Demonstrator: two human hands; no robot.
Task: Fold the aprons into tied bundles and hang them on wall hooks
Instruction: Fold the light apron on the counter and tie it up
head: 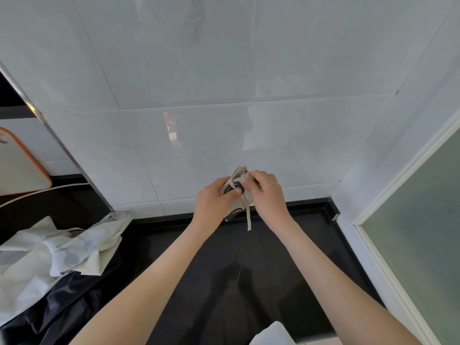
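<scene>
Centre of frame: both hands up in front of the tiled wall (224, 70), above the black desk (286, 270). Between them a small folded beige apron bundle (237, 181) with dark markings, held in the air just above the back edge of the desk, not resting on it. Left hand (215, 200) grips the bundle from the left, fingers curled round it, thumb on the front. Right hand (267, 192) curled on the bundle's right side, fingertips pinching at its top; whether it pinches cloth or a strap, cannot tell. One beige strap (248, 219) hangs loose below the bundle, between the two wrists, its end clear of the desk.

Lower left: loose heap of pale aprons (64, 247), crumpled, unfolded, lying on the desk partly over a dark shiny cloth (64, 310). Far left edge: white board with orange rim (20, 165), leaning upright. Right side: frosted window pane (423, 232) in a white frame. Bottom edge, centre-right: a bit of white cloth (271, 334), cut off by the frame.
</scene>
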